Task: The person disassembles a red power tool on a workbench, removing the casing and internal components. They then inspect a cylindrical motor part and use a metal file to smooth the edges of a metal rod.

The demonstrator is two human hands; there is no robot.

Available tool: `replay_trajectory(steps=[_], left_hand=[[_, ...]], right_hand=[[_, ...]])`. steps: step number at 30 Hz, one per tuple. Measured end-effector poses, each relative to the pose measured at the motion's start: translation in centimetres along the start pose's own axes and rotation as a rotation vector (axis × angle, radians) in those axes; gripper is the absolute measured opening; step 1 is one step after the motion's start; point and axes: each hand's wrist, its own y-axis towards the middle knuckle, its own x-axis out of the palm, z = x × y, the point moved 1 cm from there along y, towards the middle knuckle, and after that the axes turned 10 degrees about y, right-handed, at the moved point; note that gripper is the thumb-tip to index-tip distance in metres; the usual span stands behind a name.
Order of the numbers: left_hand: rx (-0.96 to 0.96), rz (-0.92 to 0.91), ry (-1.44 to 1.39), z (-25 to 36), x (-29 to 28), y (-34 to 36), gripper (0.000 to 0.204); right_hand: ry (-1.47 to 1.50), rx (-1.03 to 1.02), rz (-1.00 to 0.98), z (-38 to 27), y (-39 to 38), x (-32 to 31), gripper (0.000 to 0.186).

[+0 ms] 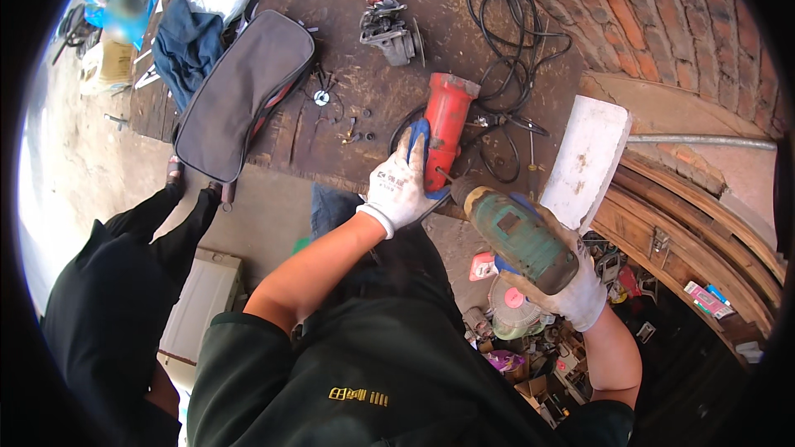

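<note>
Red tool housing point(448, 128) lay on the dark bench point(348, 0), pinned near its lower end by the gloved left hand point(400, 184), fingers wrapped round to stop it turning. Green power drill point(520, 237) gripped tight in the right hand point(553, 275), bit aimed at the housing's near end. Black cable point(507, 28) coiled just beyond; grey bag point(243, 91) well aside, left.

White blue-tipped work gloves, dark green rolled-sleeve top, yellow emblem.

Red tool housing point(448, 126) flat on workbench; green drill point(520, 237) tip against its end.
</note>
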Motion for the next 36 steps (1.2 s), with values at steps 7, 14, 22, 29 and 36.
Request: replay_trajectory(steps=[7, 14, 22, 29, 36], left_hand=[[-0.035, -0.028, 0.04, 0.0, 0.0, 0.0, 0.114], [-0.067, -0.013, 0.021, 1.0, -0.9, -0.2, 0.11], [-0.258, 0.115, 0.33, 5.0, 0.1, -2.3, 0.11], [-0.443, 0.078, 0.459, 7.4, 0.3, -1.3, 0.083], [-0.514, 0.12, 0.51, 6.6, 0.7, -2.0, 0.074]], right_hand=[[-0.038, -0.022, 0.018, 0.3, 0.2, -0.8, 0.086], [-0.37, -0.26, -0.01, -0.6, 0.8, -1.7, 0.088], [-0.348, 0.0, -0.079, 0.9, 1.4, -3.1, 0.089], [-0.358, -0.018, -0.242, -0.1, 2.8, -3.9, 0.066], [0.589, -0.141, -0.166, 5.8, -1.9, -9.3, 0.044]])
